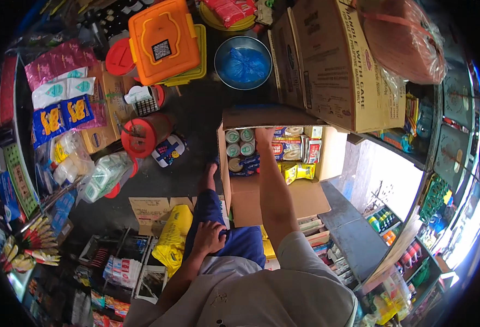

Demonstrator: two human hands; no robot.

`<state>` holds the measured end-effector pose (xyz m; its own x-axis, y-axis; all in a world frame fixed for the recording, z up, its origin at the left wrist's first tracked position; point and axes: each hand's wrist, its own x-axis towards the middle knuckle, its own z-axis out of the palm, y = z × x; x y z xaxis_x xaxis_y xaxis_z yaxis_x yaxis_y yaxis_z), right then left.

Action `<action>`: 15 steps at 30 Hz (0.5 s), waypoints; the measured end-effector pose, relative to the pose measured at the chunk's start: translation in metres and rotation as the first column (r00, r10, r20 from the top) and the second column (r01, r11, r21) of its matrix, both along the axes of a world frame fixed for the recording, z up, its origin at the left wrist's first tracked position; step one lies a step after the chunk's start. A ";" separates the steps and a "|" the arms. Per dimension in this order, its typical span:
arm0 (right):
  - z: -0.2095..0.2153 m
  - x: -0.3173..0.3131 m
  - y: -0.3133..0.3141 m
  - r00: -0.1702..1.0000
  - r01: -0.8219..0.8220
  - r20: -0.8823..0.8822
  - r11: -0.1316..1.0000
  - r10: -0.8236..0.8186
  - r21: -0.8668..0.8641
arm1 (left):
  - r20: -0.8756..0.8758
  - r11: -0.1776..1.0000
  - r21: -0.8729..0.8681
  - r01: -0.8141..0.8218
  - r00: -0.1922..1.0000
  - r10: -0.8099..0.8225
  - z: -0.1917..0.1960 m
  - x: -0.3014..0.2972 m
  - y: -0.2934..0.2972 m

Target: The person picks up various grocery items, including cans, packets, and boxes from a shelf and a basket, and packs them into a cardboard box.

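An open cardboard box [281,201] with grocery packs inside stands in front of me. My right arm reaches across its near flap, and my right hand [263,136] is down inside by the far wall. The fingers are hidden among the packs, so I cannot see whether they grip anything. Left of that hand sit several round cans [240,143]. To its right are cream, blue and red packs [290,147], with yellow packets [299,172] nearer me. My left hand [210,237] lies on my blue-clothed thigh, its fingers loosely spread and holding nothing.
A metal basin [244,82] with a blue plastic bag stands beyond the box. Large cartons [332,65] rise at the right rear. An orange lidded bin [165,46] and a red-lidded jar [140,137] are left. A yellow sack [173,234] lies beside my leg; stocked shelves surround me.
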<state>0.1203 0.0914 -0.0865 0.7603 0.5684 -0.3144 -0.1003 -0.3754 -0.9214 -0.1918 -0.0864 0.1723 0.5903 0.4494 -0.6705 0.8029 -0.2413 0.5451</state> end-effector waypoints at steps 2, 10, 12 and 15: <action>-0.015 0.016 0.001 0.936 -0.095 0.316 0.977 0.154 -0.193 | 0.012 0.999 -0.002 0.054 0.998 -0.054 0.001 -0.001 0.008; 0.054 -0.004 -0.010 0.980 0.031 0.201 0.983 0.006 -0.179 | 0.004 0.999 -0.017 0.051 0.999 -0.051 -0.005 -0.024 0.021; 0.053 -0.003 -0.017 0.983 -0.017 0.178 0.979 0.054 -0.204 | 0.010 0.998 0.013 0.059 0.998 -0.059 -0.005 -0.025 0.023; 0.049 0.000 -0.008 0.935 0.000 0.344 0.974 0.081 -0.227 | -0.010 0.998 -0.045 0.051 0.999 -0.052 -0.011 -0.026 0.021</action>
